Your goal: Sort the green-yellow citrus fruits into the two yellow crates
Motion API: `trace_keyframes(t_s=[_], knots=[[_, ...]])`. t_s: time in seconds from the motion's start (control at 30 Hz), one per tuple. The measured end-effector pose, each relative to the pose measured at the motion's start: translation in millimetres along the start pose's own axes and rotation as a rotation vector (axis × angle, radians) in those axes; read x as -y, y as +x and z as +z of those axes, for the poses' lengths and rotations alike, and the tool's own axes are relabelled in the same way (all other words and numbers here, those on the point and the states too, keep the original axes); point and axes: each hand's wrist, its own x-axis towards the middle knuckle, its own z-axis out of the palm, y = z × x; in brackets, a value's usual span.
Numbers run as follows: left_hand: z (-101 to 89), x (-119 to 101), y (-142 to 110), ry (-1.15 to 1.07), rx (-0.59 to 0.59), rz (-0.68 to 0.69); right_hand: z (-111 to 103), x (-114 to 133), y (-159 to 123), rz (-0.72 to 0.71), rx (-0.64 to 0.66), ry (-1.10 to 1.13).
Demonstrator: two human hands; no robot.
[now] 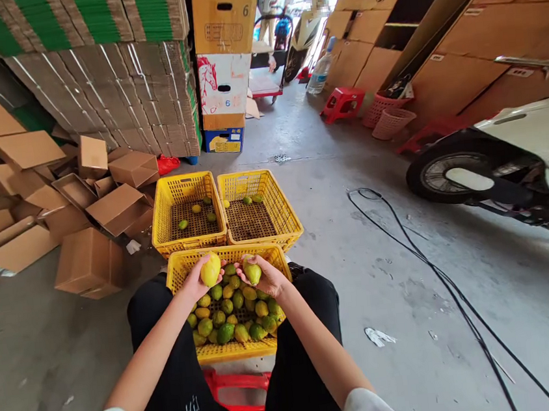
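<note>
My left hand [200, 280] is closed round a yellow lemon [211, 271], held above the near yellow crate [235, 351]. To its right, my right hand [268, 277] grips a greener, yellow-green lemon [252, 272] at about the same height. Below both hands, the near crate holds many green and yellow lemons [227, 306] on its slatted floor. Beyond it stand two more yellow crates side by side. The far left crate [190, 243] has several lemons in it, and the far right crate [270, 232] holds a few near its left and back sides.
Small cardboard boxes [89, 261] lie heaped on the left, before tall stacks of flattened cartons [111, 98]. A red stool [240, 392] shows between my legs. Black cable [427, 258] runs across the floor to the right, near a motorbike wheel [448, 174].
</note>
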Motion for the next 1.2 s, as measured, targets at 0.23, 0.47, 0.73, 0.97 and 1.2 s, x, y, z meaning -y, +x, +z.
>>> trace_keyframes(t_s=[0.23,0.47,0.73,0.97,1.2], knots=[[-19.7,8,6,-0.057,0.070,0.044,-8,-1,23,-0.208,-0.030,-0.046],[-43.0,3,9,0.092,0.248,0.181,-8,11,18,-0.229,0.027,-0.138],[-70.6,12,11,0.077,0.165,0.134,-20,3,5,-0.103,0.057,-0.136],[-93.3,-6,-9,0.178,0.214,0.103,-26,-3,6,-0.167,0.018,-0.112],[-118.6,-8,-11,0.131,0.307,0.020,-23,-12,6,-0.171,0.090,-0.162]])
